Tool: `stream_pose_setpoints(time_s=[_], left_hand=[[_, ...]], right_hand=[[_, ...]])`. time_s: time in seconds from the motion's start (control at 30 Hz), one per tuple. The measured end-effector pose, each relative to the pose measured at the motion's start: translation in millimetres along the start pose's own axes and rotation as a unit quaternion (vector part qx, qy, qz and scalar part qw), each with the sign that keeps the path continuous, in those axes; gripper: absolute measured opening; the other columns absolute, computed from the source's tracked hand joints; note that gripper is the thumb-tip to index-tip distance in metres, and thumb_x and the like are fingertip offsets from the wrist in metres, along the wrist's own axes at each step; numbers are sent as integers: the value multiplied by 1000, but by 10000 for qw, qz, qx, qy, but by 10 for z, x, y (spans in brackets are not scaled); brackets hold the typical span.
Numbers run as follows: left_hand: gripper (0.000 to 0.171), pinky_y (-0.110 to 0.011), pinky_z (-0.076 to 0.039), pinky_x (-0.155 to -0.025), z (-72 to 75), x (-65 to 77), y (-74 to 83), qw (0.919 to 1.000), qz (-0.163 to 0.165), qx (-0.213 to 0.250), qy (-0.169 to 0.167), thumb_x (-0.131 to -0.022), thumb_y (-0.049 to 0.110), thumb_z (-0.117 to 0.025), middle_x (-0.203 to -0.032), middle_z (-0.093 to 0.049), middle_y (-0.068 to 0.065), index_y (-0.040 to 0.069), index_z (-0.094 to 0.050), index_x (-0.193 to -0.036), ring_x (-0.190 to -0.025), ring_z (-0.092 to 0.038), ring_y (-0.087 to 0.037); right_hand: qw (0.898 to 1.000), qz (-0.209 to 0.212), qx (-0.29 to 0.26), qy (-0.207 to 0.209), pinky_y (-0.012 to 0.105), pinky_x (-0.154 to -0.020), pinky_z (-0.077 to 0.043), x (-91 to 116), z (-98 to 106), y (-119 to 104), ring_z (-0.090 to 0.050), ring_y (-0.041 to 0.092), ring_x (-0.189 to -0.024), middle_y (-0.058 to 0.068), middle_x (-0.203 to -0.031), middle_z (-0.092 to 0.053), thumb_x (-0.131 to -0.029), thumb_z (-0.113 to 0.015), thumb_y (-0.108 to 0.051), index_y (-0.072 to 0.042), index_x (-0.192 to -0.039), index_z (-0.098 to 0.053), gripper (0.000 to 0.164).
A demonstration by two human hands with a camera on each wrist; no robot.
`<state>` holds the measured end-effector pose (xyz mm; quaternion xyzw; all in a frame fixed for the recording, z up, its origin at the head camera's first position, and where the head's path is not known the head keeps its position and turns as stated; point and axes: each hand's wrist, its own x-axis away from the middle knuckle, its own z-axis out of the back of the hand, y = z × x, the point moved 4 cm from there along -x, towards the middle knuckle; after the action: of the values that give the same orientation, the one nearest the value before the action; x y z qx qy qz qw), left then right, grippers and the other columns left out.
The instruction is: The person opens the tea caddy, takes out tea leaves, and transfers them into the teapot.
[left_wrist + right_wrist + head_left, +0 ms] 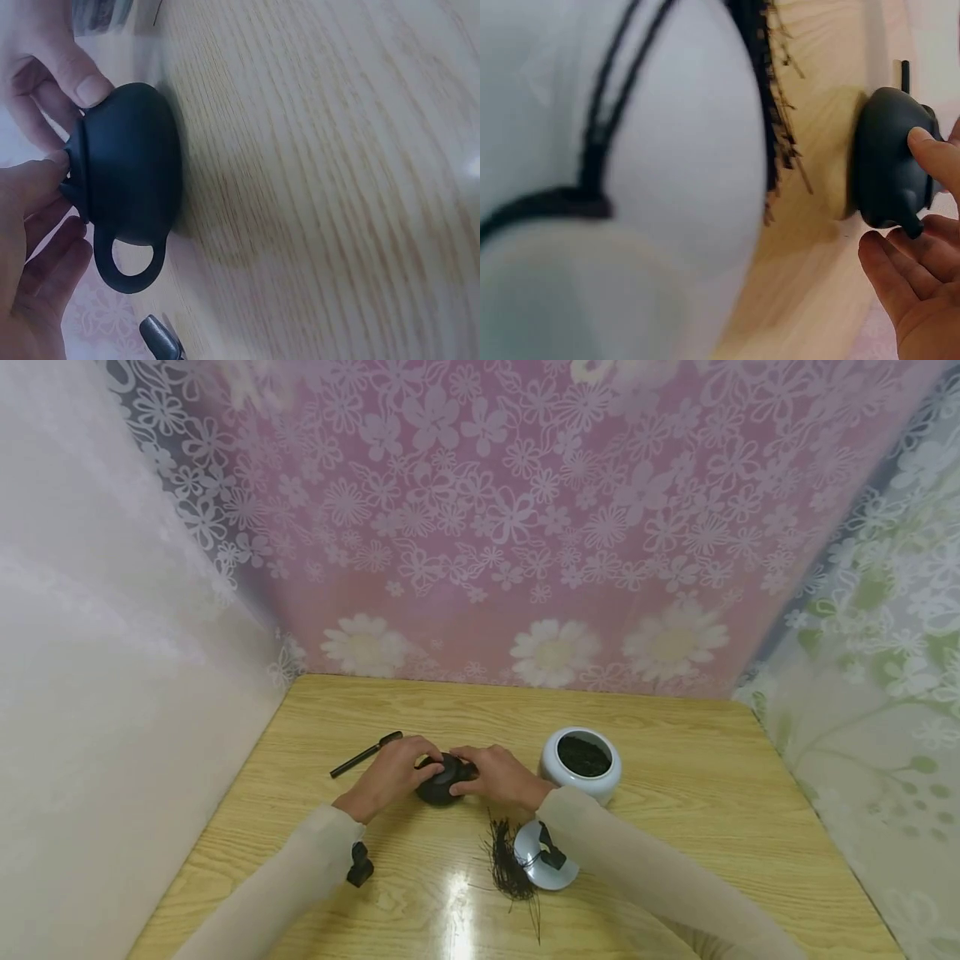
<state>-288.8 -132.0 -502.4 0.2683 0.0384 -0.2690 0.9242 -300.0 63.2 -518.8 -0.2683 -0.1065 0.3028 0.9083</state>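
Note:
A small black teapot (435, 792) sits on the table between both hands. My left hand (390, 777) comes from the left, over the handle side, and pinches the knob of the teapot's lid (81, 169). The lid sits on the pot's mouth. My right hand (501, 775) holds the pot at the spout side. In the right wrist view its thumb presses the dark body (889, 154), while its fingers lie beyond the spout (909, 219). The ring handle (129, 283) is bare in the left wrist view.
A white jar (553, 775) holding dark loose leaves stands right of the teapot. Before it, under the right forearm, lie a pale round lid (546, 878) and a black tassel (507, 860). A thin black stick-like tool (356, 762) lies left of the teapot on the wooden table (690, 810).

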Motion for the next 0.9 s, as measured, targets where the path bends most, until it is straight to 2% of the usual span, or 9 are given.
stream_pose_setpoints(time_s=[0.2,0.4,0.63,0.9], left_hand=[[18,-52,-60,-102,37,-13,49,9996,-167,35,231,-103,24,-79,-118,-80,-3,13,-82,-116,-114,-75,-29],[13,-50,-61,-100,73,-38,255,9978,-542,6,382,-103,21,-79,-116,-80,-3,13,-82,-113,-113,-75,-26],[19,-47,-61,-102,-21,-77,504,9984,-521,210,72,-106,24,-75,-122,-78,-3,12,-80,-120,-118,-73,-24],[22,-48,-60,-102,-230,-89,751,9963,-530,656,-191,-108,27,-73,-127,-77,-4,13,-78,-124,-120,-72,-28]], right_hand=[[10000,-8,-36,-24,51,-110,-58,42,173,-54,-69,33,-136,15,-153,-65,-104,-78,-39,-8,-160,-54,68],[9995,185,264,-26,55,-110,-57,115,445,-63,-67,36,-136,14,-150,-68,-107,-74,-34,-9,-155,-60,56],[9967,15,760,271,54,-113,-55,287,801,13,-65,30,-139,8,-151,-68,-105,-75,-42,-13,-154,-62,59],[9950,-121,616,780,62,-115,-51,608,1173,201,-62,37,-142,12,-152,-66,-106,-73,-45,-11,-154,-63,60]])
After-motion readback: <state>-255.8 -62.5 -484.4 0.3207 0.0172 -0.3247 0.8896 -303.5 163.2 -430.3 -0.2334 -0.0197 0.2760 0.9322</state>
